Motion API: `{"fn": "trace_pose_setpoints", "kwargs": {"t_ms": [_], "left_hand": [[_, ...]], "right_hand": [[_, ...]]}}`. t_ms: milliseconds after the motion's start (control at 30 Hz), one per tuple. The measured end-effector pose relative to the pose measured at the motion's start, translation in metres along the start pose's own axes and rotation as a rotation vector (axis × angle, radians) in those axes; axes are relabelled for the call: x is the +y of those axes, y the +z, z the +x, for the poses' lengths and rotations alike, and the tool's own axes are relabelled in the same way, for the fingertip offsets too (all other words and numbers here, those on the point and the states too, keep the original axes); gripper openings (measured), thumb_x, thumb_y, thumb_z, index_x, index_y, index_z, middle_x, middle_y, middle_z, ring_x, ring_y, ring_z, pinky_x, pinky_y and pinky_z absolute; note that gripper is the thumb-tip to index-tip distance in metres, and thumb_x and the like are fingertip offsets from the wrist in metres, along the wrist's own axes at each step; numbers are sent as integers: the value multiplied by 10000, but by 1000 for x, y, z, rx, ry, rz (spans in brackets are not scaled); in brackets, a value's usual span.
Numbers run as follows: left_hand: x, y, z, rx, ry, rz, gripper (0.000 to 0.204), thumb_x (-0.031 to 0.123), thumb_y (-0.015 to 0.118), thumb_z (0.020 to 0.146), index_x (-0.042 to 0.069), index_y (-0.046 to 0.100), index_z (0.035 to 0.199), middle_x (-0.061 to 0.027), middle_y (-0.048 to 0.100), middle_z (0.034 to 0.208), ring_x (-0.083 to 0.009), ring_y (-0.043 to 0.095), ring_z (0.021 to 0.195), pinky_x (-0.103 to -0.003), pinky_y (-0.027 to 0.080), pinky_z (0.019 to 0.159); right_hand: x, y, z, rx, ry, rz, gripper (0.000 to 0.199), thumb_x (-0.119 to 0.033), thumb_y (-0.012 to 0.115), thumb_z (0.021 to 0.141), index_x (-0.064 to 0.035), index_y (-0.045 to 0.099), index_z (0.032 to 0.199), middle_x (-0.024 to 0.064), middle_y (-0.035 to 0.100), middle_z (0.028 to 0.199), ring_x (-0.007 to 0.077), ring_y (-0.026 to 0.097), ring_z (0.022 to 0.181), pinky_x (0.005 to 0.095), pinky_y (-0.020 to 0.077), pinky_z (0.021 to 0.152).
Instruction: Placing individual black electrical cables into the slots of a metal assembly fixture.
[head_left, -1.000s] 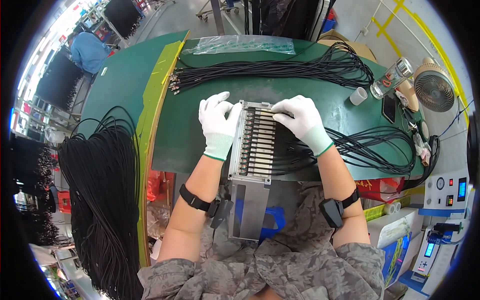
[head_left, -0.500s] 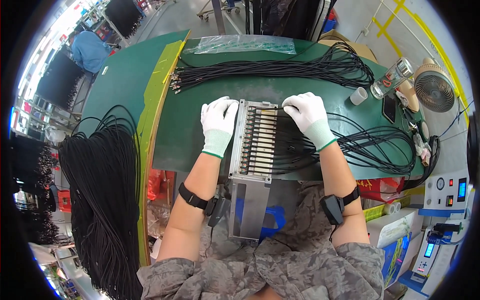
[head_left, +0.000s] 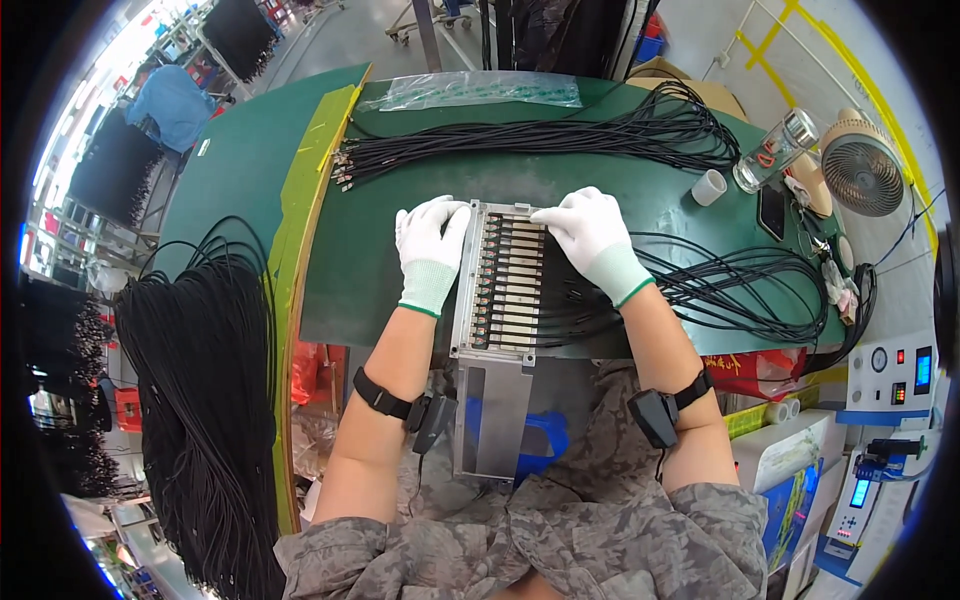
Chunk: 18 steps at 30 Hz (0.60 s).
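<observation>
Fixture (head_left: pixel 505 280) between hands | left hand (head_left: pixel 430 245) flat on edge | right hand (head_left: pixel 590 235) fingers loose on cables (head_left: pixel 700 290)

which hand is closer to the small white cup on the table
Right. The right hand lies on the fixture's top right, nearest the white cup; the left hand rests at the fixture's left edge, farther off.

A factory cable-assembly bench: black cable bundles (head_left: pixel 540 135), green work mat (head_left: pixel 400 230), metal fixture (head_left: pixel 505 280).

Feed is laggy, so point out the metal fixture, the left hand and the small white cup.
Metal fixture (head_left: pixel 508 290), head view, slotted middle.
Left hand (head_left: pixel 430 245), head view, back of glove.
White cup (head_left: pixel 709 187), head view, side wall.
</observation>
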<state>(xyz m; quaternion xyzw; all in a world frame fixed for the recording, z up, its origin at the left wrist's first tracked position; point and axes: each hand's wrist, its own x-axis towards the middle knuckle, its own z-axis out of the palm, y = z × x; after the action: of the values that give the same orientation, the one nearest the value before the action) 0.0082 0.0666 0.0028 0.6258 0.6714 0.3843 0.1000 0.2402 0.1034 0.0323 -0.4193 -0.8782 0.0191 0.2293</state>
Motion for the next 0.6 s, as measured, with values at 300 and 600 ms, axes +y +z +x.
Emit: {"fn": "trace_pose_setpoints", "kwargs": {"t_ms": [300,600], "left_hand": [[-5,5,-1,28,28,-35,223,295,588,899,118,710,958,-61,682,1051,-219,585,1087,-463,243,1102],[-12,-6,2,-90,138,-199,221,224,549,933,84,695,1021,-92,691,1014,-237,624,981,-394,291,1078]], "right_hand": [[-21,-9,-8,-3,-74,-270,345,-82,646,723,-197,699,1044,160,500,1323,377,405,1264,490,345,1044],[-108,-54,-111,-131,-334,186,533,-76,683,639,-227,632,1148,164,482,1325,378,429,1237,561,345,1016]]}}
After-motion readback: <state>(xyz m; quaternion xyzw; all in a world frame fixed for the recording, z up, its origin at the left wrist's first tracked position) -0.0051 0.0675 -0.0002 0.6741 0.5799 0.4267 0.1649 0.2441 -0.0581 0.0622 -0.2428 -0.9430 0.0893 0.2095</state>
